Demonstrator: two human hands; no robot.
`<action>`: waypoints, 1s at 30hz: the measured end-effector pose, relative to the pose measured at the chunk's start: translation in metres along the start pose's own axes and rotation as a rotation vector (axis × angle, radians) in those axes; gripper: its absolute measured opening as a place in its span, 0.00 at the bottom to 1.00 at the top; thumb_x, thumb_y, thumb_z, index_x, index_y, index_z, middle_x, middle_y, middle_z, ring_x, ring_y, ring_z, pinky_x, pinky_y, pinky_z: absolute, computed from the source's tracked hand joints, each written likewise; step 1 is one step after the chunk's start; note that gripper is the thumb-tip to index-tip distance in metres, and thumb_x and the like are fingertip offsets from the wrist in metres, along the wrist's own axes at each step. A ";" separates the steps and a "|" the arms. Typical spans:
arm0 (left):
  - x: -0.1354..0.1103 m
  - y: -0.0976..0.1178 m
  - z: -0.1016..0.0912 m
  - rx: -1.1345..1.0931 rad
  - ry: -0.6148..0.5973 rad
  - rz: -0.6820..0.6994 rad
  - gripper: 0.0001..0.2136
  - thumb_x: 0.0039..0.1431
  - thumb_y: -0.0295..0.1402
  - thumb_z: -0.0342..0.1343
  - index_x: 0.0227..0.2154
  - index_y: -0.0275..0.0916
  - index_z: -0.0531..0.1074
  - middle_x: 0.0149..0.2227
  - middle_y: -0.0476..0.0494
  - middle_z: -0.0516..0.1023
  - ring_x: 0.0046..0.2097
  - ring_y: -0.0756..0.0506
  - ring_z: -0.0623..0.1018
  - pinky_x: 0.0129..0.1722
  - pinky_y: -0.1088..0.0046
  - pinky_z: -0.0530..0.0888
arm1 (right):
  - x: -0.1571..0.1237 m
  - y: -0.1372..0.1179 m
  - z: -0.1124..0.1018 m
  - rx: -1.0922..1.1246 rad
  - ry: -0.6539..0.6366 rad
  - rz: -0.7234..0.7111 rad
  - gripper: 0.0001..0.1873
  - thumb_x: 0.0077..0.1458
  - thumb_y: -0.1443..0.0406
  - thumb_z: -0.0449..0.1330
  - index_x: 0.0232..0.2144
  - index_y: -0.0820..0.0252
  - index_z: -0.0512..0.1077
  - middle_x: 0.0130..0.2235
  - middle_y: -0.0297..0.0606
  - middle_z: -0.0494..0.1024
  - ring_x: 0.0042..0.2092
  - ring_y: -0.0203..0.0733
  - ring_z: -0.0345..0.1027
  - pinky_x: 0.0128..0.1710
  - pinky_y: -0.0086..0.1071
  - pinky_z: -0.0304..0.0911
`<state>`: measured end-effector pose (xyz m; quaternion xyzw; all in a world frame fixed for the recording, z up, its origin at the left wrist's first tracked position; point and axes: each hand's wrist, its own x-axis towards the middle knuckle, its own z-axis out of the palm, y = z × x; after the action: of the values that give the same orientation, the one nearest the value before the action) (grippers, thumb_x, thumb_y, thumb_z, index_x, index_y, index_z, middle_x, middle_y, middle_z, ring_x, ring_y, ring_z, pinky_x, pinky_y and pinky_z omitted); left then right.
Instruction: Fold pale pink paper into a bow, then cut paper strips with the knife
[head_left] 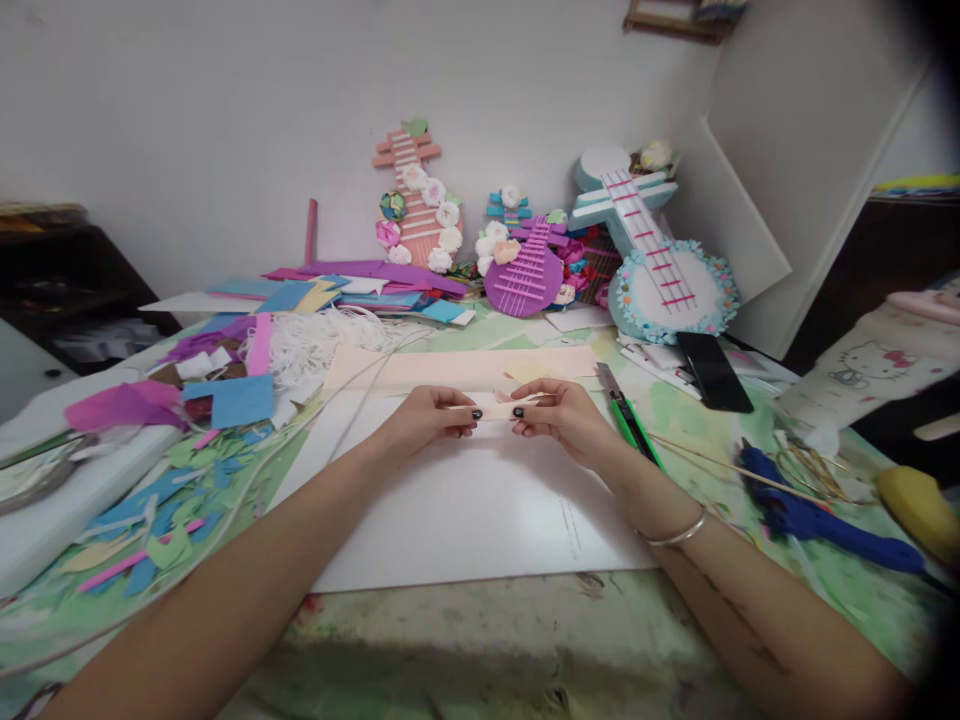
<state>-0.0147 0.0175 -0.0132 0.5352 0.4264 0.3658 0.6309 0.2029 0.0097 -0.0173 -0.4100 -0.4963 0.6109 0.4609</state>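
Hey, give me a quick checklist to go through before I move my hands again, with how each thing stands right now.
1. Pale strip gripped on both sides: ok, pinched by the left hand and right hand.
2. White board under the hands: ok, lying flat.
3. Green cutter blade retracted: not ok, it looks exposed, close beside the right hand.
4. Phone off the white board: ok, it lies to the right.
5. Blue glue gun cool: cannot tell.
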 end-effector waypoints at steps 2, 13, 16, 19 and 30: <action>0.000 0.001 0.001 -0.003 -0.004 -0.011 0.13 0.41 0.34 0.69 0.27 0.31 0.75 0.24 0.44 0.76 0.27 0.52 0.74 0.30 0.76 0.70 | 0.000 0.000 -0.001 -0.028 0.012 -0.004 0.18 0.33 0.66 0.73 0.31 0.65 0.75 0.22 0.37 0.78 0.24 0.36 0.74 0.25 0.26 0.70; -0.003 0.004 0.006 -0.080 0.001 -0.026 0.18 0.40 0.34 0.71 0.31 0.32 0.70 0.30 0.35 0.81 0.32 0.44 0.81 0.33 0.73 0.77 | -0.001 -0.001 -0.002 -0.072 0.012 -0.031 0.19 0.35 0.64 0.72 0.32 0.64 0.75 0.24 0.38 0.78 0.25 0.36 0.74 0.28 0.28 0.70; -0.004 0.004 0.006 -0.075 0.009 -0.013 0.18 0.41 0.33 0.71 0.31 0.32 0.70 0.29 0.35 0.81 0.32 0.45 0.81 0.33 0.74 0.77 | -0.001 -0.001 -0.002 -0.063 -0.024 -0.038 0.19 0.36 0.64 0.72 0.33 0.64 0.75 0.24 0.37 0.78 0.25 0.35 0.73 0.28 0.27 0.69; -0.004 0.003 0.006 -0.059 0.010 0.003 0.18 0.42 0.34 0.70 0.32 0.32 0.71 0.29 0.35 0.81 0.33 0.44 0.82 0.33 0.74 0.77 | -0.002 -0.003 0.000 -0.048 -0.056 -0.006 0.18 0.38 0.64 0.71 0.34 0.63 0.75 0.27 0.37 0.78 0.27 0.35 0.74 0.29 0.27 0.69; -0.006 0.002 0.013 0.036 -0.023 0.020 0.16 0.45 0.35 0.69 0.33 0.32 0.72 0.28 0.36 0.81 0.32 0.45 0.82 0.34 0.74 0.78 | -0.003 0.004 0.007 -0.109 -0.128 0.045 0.19 0.37 0.63 0.72 0.32 0.65 0.74 0.25 0.37 0.79 0.26 0.36 0.74 0.27 0.27 0.70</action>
<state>-0.0050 0.0073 -0.0099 0.5549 0.4202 0.3580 0.6224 0.1959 0.0049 -0.0194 -0.4055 -0.5480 0.6181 0.3915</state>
